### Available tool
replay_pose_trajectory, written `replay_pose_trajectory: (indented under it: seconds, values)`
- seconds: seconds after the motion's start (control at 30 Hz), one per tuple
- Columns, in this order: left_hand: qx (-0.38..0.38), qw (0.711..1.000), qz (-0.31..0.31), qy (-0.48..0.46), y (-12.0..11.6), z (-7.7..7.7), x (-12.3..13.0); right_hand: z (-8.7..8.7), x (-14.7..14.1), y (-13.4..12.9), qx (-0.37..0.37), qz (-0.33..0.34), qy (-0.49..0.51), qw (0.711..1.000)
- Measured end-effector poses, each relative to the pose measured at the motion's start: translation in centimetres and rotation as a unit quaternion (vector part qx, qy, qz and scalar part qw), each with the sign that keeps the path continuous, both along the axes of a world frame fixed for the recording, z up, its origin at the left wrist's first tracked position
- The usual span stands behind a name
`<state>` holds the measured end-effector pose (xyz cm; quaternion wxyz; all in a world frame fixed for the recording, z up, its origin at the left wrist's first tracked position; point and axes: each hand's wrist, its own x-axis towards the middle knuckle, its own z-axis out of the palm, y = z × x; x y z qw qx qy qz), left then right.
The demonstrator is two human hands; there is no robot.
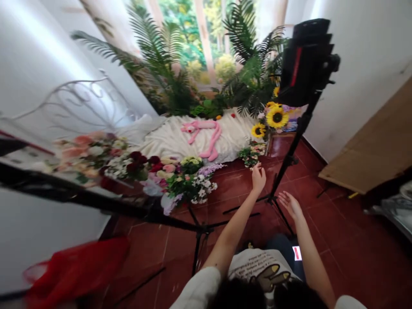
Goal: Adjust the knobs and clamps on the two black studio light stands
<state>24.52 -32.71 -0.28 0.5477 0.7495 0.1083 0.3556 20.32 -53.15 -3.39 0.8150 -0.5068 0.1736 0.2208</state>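
Note:
My left hand [258, 177] is stretched out in front of me, its fingers loosely bent and apart, with nothing visible in it. Just beyond its fingertips is a small bunch of pale flowers and green leaves [250, 155]; whether they touch I cannot tell. My right hand [291, 206] is raised to the right and lower, fingers spread and empty, beside the black light stand [292, 148]. Farther off, a pink plush toy [206, 125] with long limbs lies on a crumpled cream cloth [170, 141].
Mixed flowers [167, 171] line the cloth's left front. Sunflowers [277, 116] stand at its right, palm fronds [174, 47] behind. A black lamp [305, 60] tops the stand. A second tripod [202, 229] and red netting [80, 270] are at left. A brown board [370, 146] leans right.

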Motion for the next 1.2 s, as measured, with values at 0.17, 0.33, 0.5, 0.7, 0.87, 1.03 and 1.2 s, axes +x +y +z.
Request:
replay_pose_trajectory:
  seconds: [0.17, 0.33, 0.5, 0.7, 0.87, 1.03, 1.2]
  values:
    - [0.016, 0.983, -0.175, -0.049, -4.7, 5.5, 6.3, 2.0, 1.0, -2.6, 0.007, -0.044, -0.038, 0.998]
    - [-0.022, 0.975, -0.202, -0.084, -8.1, 9.7, 10.9, 2.9, 0.7, -4.3, 0.018, -0.064, -0.057, 0.996]
    - [-0.108, 0.972, -0.206, -0.037, -9.7, 10.9, 13.5, 2.9, 0.3, -6.1, 0.003, -0.089, -0.055, 0.995]
    - [-0.145, 0.96, -0.238, 0.015, -9.2, 9.7, 14.4, 3.8, 1.3, -6.4, 0.006, -0.106, -0.012, 0.994]
    - [-0.13, 0.962, -0.239, 0.015, -9.0, 9.8, 13.9, 6.8, 4.3, -3.7, 0.156, -0.041, 0.032, 0.986]
    - [-0.131, 0.959, -0.253, 0.001, -8.8, 10.2, 13.5, 10.6, 8.4, -0.9, 0.278, 0.019, 0.045, 0.959]
    - [-0.139, 0.949, -0.282, -0.007, -8.5, 10.0, 13.6, 11.9, 11.3, 0.5, 0.298, 0.04, 0.083, 0.95]
